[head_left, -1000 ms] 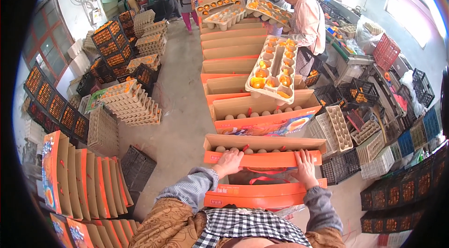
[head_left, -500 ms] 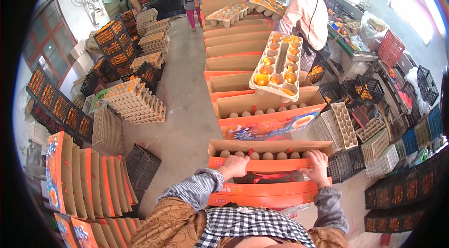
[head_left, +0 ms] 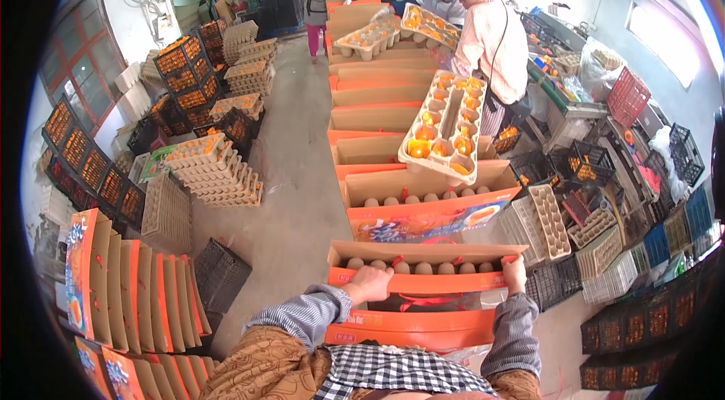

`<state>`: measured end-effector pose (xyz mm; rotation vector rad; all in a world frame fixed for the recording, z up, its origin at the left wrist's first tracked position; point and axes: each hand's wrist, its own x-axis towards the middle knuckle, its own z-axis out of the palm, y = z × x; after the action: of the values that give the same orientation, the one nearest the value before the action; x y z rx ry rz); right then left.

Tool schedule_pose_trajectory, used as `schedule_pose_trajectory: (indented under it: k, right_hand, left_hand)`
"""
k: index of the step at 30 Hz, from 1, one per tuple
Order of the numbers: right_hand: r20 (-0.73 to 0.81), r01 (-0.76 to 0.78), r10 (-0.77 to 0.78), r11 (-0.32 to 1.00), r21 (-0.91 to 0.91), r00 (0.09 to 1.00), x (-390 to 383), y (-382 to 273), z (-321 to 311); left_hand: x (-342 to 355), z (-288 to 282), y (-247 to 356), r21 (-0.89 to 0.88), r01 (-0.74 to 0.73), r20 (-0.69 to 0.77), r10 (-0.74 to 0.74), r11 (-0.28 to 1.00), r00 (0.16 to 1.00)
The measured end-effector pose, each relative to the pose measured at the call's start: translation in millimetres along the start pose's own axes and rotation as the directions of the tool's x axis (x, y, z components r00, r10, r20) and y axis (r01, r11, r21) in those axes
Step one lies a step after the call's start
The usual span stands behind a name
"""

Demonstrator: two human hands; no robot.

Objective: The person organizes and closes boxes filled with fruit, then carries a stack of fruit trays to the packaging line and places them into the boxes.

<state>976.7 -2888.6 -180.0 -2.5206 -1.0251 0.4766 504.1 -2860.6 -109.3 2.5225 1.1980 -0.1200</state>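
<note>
Directly in front of me stands a long orange carton [head_left: 445, 279] with an upright brown back panel. A row of brown, rounded bumps [head_left: 424, 269] shows inside it, with small red strips among them. My left hand [head_left: 368, 283] is closed over its near wall, left of the middle. At its right end my right hand [head_left: 515, 275] grips the corner, fingers curled round the edge. Nearer to my checked apron sits another orange carton [head_left: 423, 330], with red cord handles lying in the gap between the two.
More cartons [head_left: 377, 117] run away in a row, with a pulp tray [head_left: 445, 124] of orange fruit across them. Folded cartons [head_left: 128, 287] stand at left, near stacked trays [head_left: 211, 166] and black crates [head_left: 219, 272]. Several people [head_left: 491, 41] are around the far end.
My right hand has gone from the near wall to the carton's right corner. My left hand keeps its hold on the near wall. The view has shifted slightly.
</note>
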Motion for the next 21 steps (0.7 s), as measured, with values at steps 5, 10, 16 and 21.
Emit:
schedule_pose_trajectory:
  k: [5, 10, 16, 21]
  right_hand:
    - [-0.359, -0.008, -0.018, 0.997, -0.072, 0.933, -23.9, -23.2, -3.2]
    - [-0.404, -0.060, -0.001, 0.989, -0.137, 0.915, -31.0, -29.0, -5.1]
    - [-0.370, -0.012, -0.022, 0.996, -0.089, 0.929, -30.8, -30.3, -4.1]
    - [-0.355, -0.005, -0.021, 0.997, -0.073, 0.935, -32.6, -26.5, -8.5]
  left_hand:
    - [-0.9, 1.7, 8.1, -0.021, -0.021, -0.120, 0.018, 1.000, 0.993]
    - [-40.0, -7.3, 3.1, -0.035, -0.204, -0.491, 0.160, 0.978, 0.856]
    - [-115.5, 12.5, -97.5, -0.437, 0.126, -0.765, -0.442, 0.891, 0.468]
    - [-65.2, 8.9, -110.5, -0.993, 0.084, 0.121, -0.674, -0.087, 0.729]
